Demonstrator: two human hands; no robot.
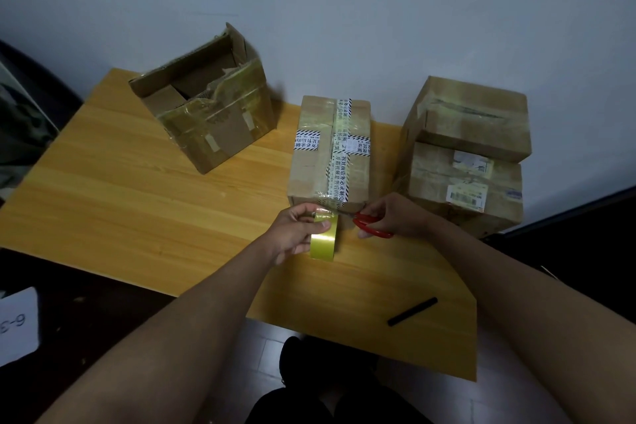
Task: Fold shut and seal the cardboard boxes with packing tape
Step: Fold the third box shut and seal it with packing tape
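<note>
**A:** Where do you stand with the boxes?

**B:** You're mid-seal on the middle box point(330, 151). Its flaps are folded down, and a strip runs from the top down over the near edge to the tape roll point(324, 237) that your left hand point(296, 234) grips, thumb curled over the roll, just in front of the box.

**A:** And your right?

**B:** Your right hand point(390, 217) has its fingers through the red scissors point(372, 225) and holds them right beside the roll, touching or almost touching the strip. I can't tell whether the blades are open. You look about to cut the tape free.

**A:** What's finished?

**B:** The two stacked boxes point(471, 151) on the right look closed and taped, though I can't vouch for every seam. That's a judgement from the tops only.

**A:** What's left?

**B:** The open box point(206, 110) at the back left of the table point(137, 210). Its flaps stand up and the inside shows, so it needs folding and sealing. Roughly, you're past halfway, with one cut pending and one box untouched
</note>
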